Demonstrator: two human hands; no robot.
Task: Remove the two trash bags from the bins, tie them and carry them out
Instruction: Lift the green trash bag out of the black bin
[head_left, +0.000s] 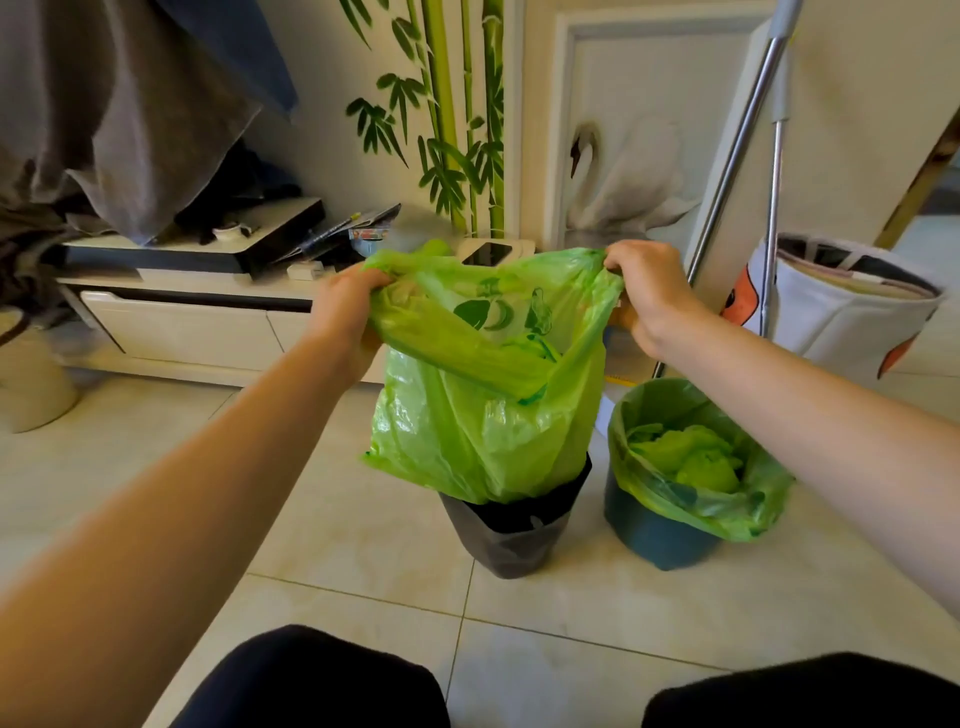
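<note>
A green trash bag (483, 405) hangs stretched between my hands, its bottom still inside the dark grey bin (511, 540) on the floor. My left hand (345, 312) grips the bag's left handle and my right hand (647, 291) grips its right handle, both raised above the bin. To the right stands a blue bin (654, 540) lined with a second green bag (727, 504), whose rim is folded over the bin's edge and which holds crumpled green material.
A low white cabinet (182, 322) with clutter runs along the wall at left. A mop's metal poles (748, 156) lean behind the blue bin, beside a white fabric basket (852, 317). My dark-clad knees (311, 680) fill the bottom edge. Tiled floor surrounds the bins.
</note>
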